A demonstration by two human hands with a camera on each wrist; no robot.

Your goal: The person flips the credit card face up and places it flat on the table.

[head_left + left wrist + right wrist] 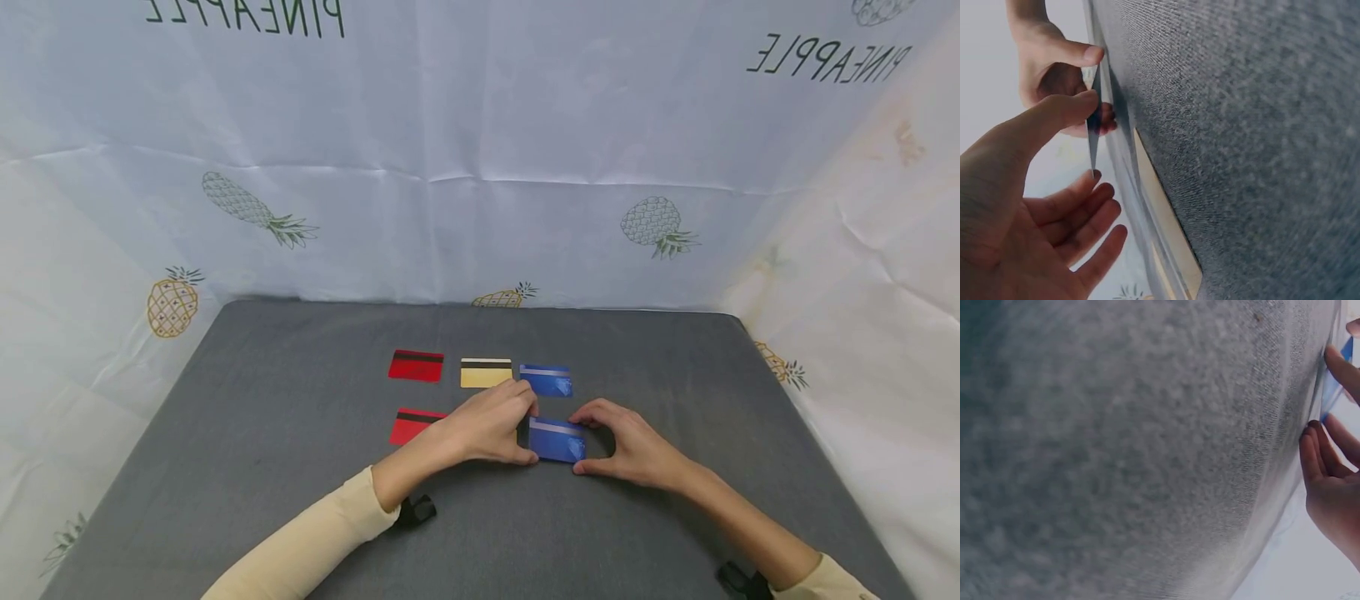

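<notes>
A blue card (557, 440) with a pale stripe is held between both hands, just above the grey table. My left hand (491, 423) pinches its left end with thumb and index finger, the other fingers loosely bent. At its right end, my right hand (633, 446) grips it between thumb and fingertips. The left wrist view shows the card (1093, 140) nearly edge-on, off the surface. Another blue card (547, 381) lies just behind. A yellow card (1163, 209) lies beneath the left hand, mostly hidden in the head view.
Behind the left hand lies a yellow card (486, 375) with a dark stripe. Left of it is a red card (416, 367); a nearer red card (412, 427) is partly covered by the left forearm. Pineapple-printed cloth (480, 233) hangs around the grey table (262, 467).
</notes>
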